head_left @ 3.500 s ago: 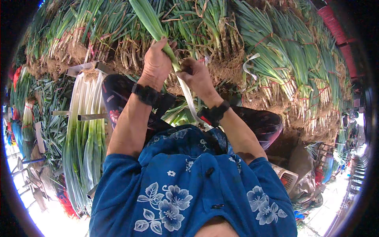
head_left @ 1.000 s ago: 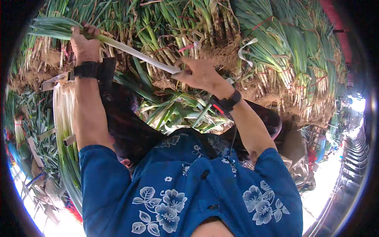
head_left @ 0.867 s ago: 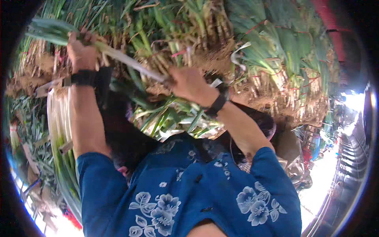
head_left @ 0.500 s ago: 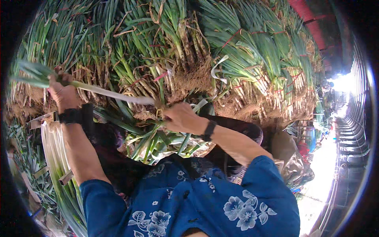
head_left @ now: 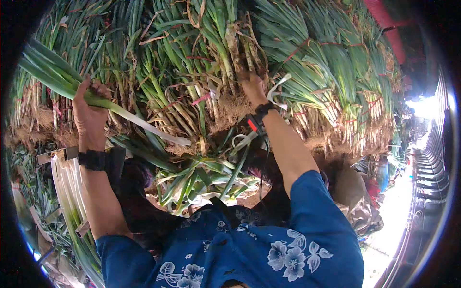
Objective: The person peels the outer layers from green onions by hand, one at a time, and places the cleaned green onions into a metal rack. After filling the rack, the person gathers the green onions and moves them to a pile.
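My left hand is closed around a green onion near where its leaves begin. The leaves fan out to the upper left, and its clean white stem slants down to the right. My right hand reaches forward to the brown lower stems of a bundle of unpeeled green onions, just above their shaggy roots. Its fingertips are dark and blurred against the stems, so their grip does not show. A wristband with a red-marked clip is on the right wrist.
More tied green onion bundles stretch across the far side. Peeled white-stemmed onions lie in a metal-edged holder at left. Stripped leaves are heaped between my knees. A crumpled tan bag stands at right.
My right hand has left the root end of the held onion and moved forward to the bundle. My left hand has shifted slightly right and nearer, the onion's stem now tilting more downward.
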`<state>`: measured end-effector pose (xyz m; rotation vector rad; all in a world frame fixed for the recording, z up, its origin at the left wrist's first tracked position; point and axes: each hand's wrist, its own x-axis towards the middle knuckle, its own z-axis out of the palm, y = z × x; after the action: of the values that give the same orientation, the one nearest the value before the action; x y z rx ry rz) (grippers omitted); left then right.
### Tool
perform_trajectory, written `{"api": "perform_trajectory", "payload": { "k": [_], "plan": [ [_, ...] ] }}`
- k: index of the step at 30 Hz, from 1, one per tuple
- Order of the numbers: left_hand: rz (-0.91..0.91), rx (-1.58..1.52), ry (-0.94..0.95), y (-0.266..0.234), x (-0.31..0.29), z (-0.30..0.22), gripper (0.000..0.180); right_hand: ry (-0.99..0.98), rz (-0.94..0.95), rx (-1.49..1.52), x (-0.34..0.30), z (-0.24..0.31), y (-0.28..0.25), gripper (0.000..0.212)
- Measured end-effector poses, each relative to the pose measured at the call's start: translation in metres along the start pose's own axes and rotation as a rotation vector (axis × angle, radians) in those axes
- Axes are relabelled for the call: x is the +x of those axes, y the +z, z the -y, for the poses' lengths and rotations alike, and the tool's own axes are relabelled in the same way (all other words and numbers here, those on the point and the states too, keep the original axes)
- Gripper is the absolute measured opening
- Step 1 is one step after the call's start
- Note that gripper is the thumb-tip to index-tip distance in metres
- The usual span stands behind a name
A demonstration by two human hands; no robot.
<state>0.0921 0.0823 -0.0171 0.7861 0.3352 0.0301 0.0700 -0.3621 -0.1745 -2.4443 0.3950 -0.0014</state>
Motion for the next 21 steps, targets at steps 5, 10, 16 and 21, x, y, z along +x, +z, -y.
{"api": "perform_trajectory", "payload": {
  "k": [5, 10, 16, 21],
  "plan": [
    [0.142, -0.022, -0.142, 0.009, -0.001, 0.006, 0.011, -0.022, -0.289, 0.073, 0.068, -0.048, 0.047, 0.041],
    [0.067, 0.015, -0.099, 0.000, 0.002, 0.005, 0.014, 0.050, -0.148, -0.294, 0.064, -0.032, 0.051, 0.055],
    [0.037, 0.059, -0.059, 0.012, -0.002, 0.005, 0.012, 0.165, 0.077, 0.395, 0.055, 0.022, -0.003, 0.047],
    [0.077, 0.155, -0.028, 0.006, -0.009, 0.007, 0.015, 0.289, 0.425, 1.555, -0.009, 0.041, -0.059, 0.034]
  ]
}}
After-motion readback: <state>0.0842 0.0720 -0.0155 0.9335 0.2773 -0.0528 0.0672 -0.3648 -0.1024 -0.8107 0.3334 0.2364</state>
